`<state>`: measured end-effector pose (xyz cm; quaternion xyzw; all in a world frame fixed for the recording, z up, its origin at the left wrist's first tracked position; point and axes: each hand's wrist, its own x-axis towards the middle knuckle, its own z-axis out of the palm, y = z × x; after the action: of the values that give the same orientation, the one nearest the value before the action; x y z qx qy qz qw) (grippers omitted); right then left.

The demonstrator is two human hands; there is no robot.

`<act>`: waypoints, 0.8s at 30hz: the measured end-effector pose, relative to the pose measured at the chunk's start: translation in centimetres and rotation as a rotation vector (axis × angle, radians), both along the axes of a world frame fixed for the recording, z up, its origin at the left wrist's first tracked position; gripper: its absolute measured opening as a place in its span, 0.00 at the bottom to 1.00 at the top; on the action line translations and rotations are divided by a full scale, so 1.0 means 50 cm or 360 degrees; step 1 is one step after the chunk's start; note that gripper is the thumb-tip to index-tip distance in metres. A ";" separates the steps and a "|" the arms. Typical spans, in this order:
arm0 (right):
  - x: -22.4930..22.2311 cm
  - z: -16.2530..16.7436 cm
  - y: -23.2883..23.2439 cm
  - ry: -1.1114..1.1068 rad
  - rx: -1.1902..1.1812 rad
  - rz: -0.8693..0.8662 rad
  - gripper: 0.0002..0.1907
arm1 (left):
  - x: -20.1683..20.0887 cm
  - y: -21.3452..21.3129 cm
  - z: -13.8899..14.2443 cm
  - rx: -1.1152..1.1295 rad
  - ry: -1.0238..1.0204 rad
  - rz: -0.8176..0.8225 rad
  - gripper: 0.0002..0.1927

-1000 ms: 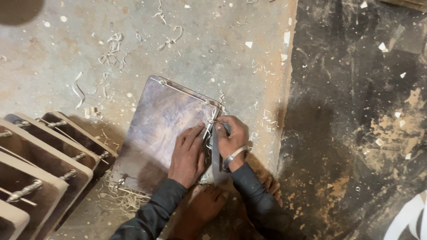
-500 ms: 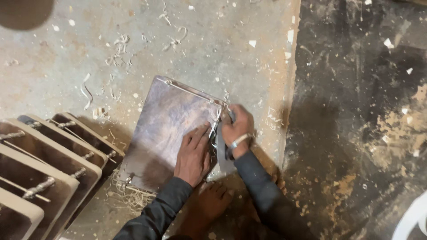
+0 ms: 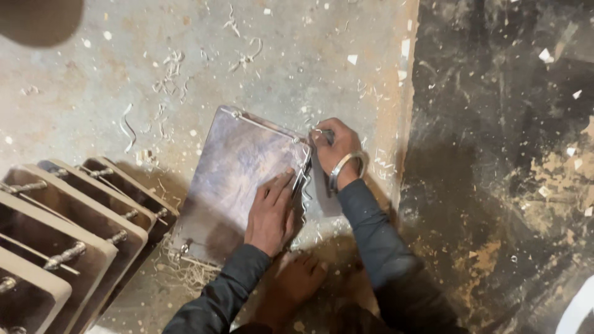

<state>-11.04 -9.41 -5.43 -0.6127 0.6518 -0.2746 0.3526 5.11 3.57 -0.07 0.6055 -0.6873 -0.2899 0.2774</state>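
Rough grey concrete floor (image 3: pixel 124 74), scattered with pale curled wood shavings (image 3: pixel 170 68), meets a darker, stained stretch of ground (image 3: pixel 495 154) on the right, where white chips and patches of tan sawdust lie. On the concrete rests a flat rectangular board (image 3: pixel 238 179) with a smooth, purplish-brown face and rounded corners, a thin metal strip running along its upper edge. A person in dark sleeves crouches over it, a bare foot (image 3: pixel 291 287) showing below the board. The left hand (image 3: pixel 271 213) lies palm down on the board's right part, fingers spread flat and holding nothing. The right hand (image 3: pixel 333 148), a metal bangle (image 3: pixel 343 172) on its wrist, is closed around a small tool at the board's upper right corner; the tool itself is mostly hidden and its kind cannot be told. Thin curls of shaving hang along the board's right edge between the two hands. At lower left stands a row of similar brown boards (image 3: pixel 68 229) on edge, joined by threaded metal rods (image 3: pixel 62 255)
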 end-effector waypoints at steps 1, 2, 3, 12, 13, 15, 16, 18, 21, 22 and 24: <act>-0.006 0.002 -0.007 -0.0043 0.0084 0.0050 0.07 | 0.002 -0.004 0.002 0.0007 -0.0011 0.0004 0.30; -0.013 0.006 -0.011 -0.0077 0.0169 0.0091 0.08 | 0.002 -0.005 0.005 0.0017 -0.0013 -0.0002 0.30; -0.021 0.011 -0.008 -0.0125 0.0141 0.0096 0.08 | 0.001 -0.009 0.007 0.0023 -0.0005 -0.0025 0.31; -0.030 0.045 0.063 -0.0307 -0.0025 0.0296 0.19 | 0.005 -0.015 0.016 0.0037 0.0057 -0.0087 0.32; -0.034 0.049 0.066 -0.0283 -0.0014 0.0315 0.20 | 0.005 -0.017 0.017 0.0053 0.0083 -0.0093 0.32; -0.040 0.055 0.070 -0.0252 0.0014 0.0302 0.21 | 0.008 -0.020 0.020 0.0073 0.0124 -0.0116 0.30; -0.046 0.057 0.070 -0.0244 0.0035 0.0279 0.20 | 0.008 -0.022 0.021 0.0080 0.0133 -0.0166 0.31; -0.062 0.061 0.076 -0.0209 0.0078 0.0276 0.19 | 0.007 -0.023 0.024 0.0104 0.0152 -0.0272 0.33; -0.102 0.064 0.090 -0.0146 0.0144 0.0323 0.20 | 0.000 -0.022 0.024 0.0082 0.0173 -0.0387 0.32; -0.122 0.067 0.103 -0.0135 0.0184 0.0335 0.22 | -0.005 -0.020 0.024 0.0068 0.0144 -0.0438 0.30; -0.152 0.069 0.118 -0.0167 0.0208 0.0347 0.24 | -0.014 -0.020 0.022 0.0023 0.0070 -0.0527 0.26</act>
<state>-18.63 -3.49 -2.00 -0.6406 0.5784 -0.2232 0.4531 4.41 2.58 1.03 0.4795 -0.7693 -0.3498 0.2364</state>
